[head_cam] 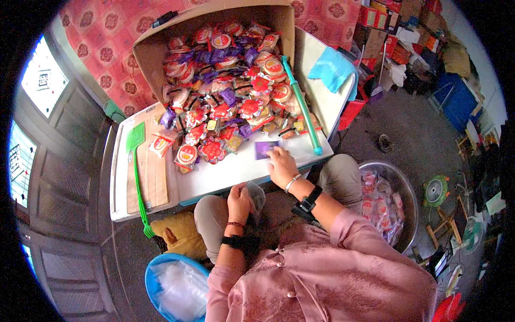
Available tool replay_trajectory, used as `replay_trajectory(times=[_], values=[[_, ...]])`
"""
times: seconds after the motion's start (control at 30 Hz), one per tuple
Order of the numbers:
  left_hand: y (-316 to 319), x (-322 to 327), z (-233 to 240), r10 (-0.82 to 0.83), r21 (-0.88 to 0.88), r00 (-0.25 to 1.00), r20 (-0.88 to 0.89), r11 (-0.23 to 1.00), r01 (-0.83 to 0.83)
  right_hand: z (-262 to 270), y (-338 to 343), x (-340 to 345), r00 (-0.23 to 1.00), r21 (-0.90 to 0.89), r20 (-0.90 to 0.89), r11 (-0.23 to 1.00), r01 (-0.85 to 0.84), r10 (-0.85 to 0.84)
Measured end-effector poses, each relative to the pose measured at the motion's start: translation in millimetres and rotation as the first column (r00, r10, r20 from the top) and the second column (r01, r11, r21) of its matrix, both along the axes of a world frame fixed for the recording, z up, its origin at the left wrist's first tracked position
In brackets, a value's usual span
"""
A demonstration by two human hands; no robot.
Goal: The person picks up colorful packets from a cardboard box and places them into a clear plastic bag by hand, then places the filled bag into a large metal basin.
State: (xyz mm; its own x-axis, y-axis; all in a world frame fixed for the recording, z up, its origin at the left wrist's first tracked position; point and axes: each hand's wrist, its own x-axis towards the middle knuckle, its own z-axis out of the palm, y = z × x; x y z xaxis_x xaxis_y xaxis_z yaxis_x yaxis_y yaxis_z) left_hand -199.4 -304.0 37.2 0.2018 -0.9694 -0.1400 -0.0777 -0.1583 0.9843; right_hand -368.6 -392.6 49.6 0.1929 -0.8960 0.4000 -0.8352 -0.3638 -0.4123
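Observation:
My left hand (238, 199) is shut on a clear plastic bag (256, 196) just below the table's front edge, over my lap. My right hand (281, 166) reaches over the white tabletop (219, 176), its fingertips gripping the near right edge of a flat purple packet (263, 150). Beyond it, a heap of small wrapped packets (225, 92) spills from a cardboard box (151, 66) lying on its side. Red flower-shaped packets (212, 150), round red-and-white ones (186, 155) and purple ones are mixed in the heap.
A teal tube (301, 108) leans along the heap's right side. A green fly swatter (139, 177) lies on a wooden board (159, 177). A blue basin (151, 277) with clear bags stands at lower left. A metal basin (411, 201) of filled bags stands right. A blue cloth (332, 69) hangs over the edge.

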Motion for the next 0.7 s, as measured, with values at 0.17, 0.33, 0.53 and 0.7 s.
replay_trajectory(times=[0.17, 0.33, 0.53, 0.7], values=[[3, -1, 8, -0.003, 0.074, 0.994, -0.112, 0.997, 0.012, 16, -28, -11, 0.967, -0.114, -0.194, 0.983, 0.144, -0.164], [2, -3, 12, -0.016, 0.036, 0.992, -0.128, 0.999, 0.021, 5, -49, -32, 0.94, 0.057, -0.251, 0.965, 0.255, -0.233], [7, -4, 27, -0.034, 0.091, 0.981, -0.191, 0.995, 0.052, 11, -42, -28, 0.935, 0.025, -0.27, 0.969, 0.244, -0.229], [1, -1, 5, -0.081, 0.07, 0.99, -0.116, 0.994, 0.089, 10, -25, -29, 0.995, 0.102, 0.049, 0.991, 0.083, -0.088]])
